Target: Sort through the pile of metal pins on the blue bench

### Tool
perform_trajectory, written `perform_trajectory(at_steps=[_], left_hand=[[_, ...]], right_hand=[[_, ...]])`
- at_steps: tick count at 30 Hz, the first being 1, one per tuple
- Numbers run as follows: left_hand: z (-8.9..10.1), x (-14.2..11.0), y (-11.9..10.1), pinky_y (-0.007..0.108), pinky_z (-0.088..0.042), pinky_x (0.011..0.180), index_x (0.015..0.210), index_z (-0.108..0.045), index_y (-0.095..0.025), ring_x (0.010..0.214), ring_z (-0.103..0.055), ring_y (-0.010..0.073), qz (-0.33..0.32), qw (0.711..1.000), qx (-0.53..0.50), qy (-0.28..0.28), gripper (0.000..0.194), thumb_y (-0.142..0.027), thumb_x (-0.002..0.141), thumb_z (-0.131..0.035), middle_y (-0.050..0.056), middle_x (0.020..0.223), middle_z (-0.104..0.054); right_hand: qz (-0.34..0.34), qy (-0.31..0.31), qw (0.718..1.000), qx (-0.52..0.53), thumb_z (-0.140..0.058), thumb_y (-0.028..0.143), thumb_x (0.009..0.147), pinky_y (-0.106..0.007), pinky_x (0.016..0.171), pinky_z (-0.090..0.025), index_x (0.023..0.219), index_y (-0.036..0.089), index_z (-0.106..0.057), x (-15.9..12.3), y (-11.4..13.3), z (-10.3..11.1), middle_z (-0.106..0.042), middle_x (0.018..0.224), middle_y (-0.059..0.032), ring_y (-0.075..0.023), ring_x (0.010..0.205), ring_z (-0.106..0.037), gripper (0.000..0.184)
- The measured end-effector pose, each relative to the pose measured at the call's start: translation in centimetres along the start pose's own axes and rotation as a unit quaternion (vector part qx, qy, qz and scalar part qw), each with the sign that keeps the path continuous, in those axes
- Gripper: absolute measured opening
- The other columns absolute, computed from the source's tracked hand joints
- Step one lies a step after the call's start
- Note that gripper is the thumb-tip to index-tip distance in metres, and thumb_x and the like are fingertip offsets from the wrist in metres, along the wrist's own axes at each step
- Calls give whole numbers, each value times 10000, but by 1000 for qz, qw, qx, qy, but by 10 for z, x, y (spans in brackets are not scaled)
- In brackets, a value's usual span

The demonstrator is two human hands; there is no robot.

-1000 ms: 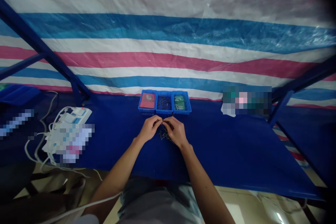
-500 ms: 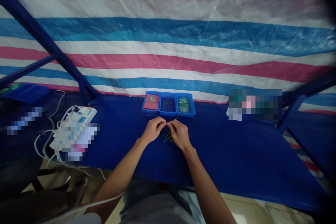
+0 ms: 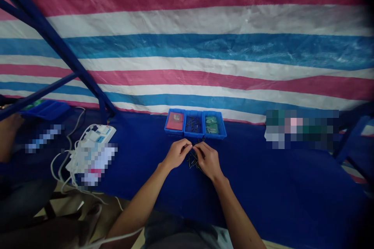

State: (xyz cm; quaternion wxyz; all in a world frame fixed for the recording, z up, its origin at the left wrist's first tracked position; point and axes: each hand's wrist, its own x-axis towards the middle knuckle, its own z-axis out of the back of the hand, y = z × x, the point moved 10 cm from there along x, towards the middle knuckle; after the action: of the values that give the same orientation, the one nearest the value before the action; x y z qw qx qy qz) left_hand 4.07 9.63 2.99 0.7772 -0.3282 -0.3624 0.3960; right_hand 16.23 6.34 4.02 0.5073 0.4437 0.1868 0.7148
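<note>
My left hand (image 3: 177, 153) and my right hand (image 3: 209, 159) meet fingertip to fingertip over the blue tabletop (image 3: 140, 155). Both are closed in a pinch; whatever sits between the fingertips is too small to make out. Below and between them lies a loose pile of thin dark metallic pieces (image 3: 193, 161), partly covered by my right hand. Just beyond my hands stand three joined blue bins. The left bin holds a red sheet or packet (image 3: 175, 121), the middle one similar thin dark pieces (image 3: 193, 123), the right one green-and-white small packets (image 3: 211, 125).
On the left lie a white power strip (image 3: 103, 134) and tangled white cables (image 3: 61, 163). Farther left are a blue tray (image 3: 48, 109) and another person's arm (image 3: 8, 132). Blurred-out items (image 3: 298, 128) stand at the back right. A striped tarp (image 3: 204, 50) hangs behind, with blue frame bars (image 3: 62, 52).
The whole view has shifted, so the bins and my hands appear lower and farther right. Another person's arm now shows at the left edge. My hands keep their fingertip pinch.
</note>
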Motion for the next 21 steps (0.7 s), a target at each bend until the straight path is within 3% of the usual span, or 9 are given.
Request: perform_trajectory(at_steps=[8,21], left_hand=[[-3,1,3,238,-402,701,793,-600,-156,690,-553,134,20,999,-16,27,308,-331,995,-448,18,746,-623],[-5,-1,9,219,-328,597,675,-514,-151,559,-451,95,67,996,-37,45,442,-402,1018,-390,-34,576,-469]], right_hand=[[4,-8,1000,26,-494,241,995,-290,757,-493,911,215,-682,1,0,0,-685,891,-51,-179,808,-647,208],[26,-33,998,52,-523,208,979,-285,788,-536,953,225,-719,-1,2,4,-705,938,-44,-167,842,-675,199]])
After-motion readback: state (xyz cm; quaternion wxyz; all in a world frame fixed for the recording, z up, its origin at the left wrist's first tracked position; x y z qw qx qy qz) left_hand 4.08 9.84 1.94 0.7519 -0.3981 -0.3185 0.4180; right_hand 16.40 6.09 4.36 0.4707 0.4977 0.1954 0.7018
